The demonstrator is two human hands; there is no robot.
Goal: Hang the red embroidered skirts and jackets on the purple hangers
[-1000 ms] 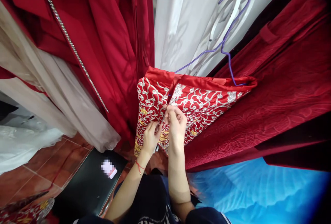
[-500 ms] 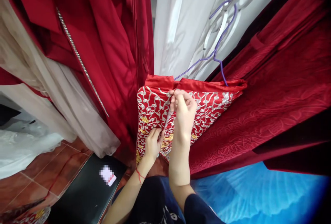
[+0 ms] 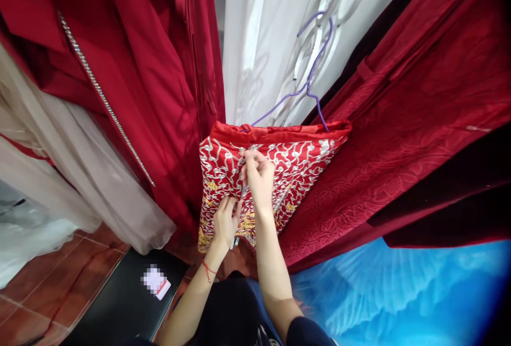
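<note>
The right hand (image 3: 259, 178) pinches the embroidered red garment (image 3: 303, 159) at its seam, fingers closed; just below, the left hand (image 3: 224, 223) grips the fabric's lower edge.

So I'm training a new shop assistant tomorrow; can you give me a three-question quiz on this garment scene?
1. True or false: the embroidered red garment hangs on a purple hanger.
2. Which hand is higher on the garment? A) left hand B) right hand
3. What is tied round the left wrist?

Key
1. True; the hanger's wire enters the garment's top edge.
2. B; the right hand pinches near the top, the left hand holds lower down.
3. A thin red string.
</note>
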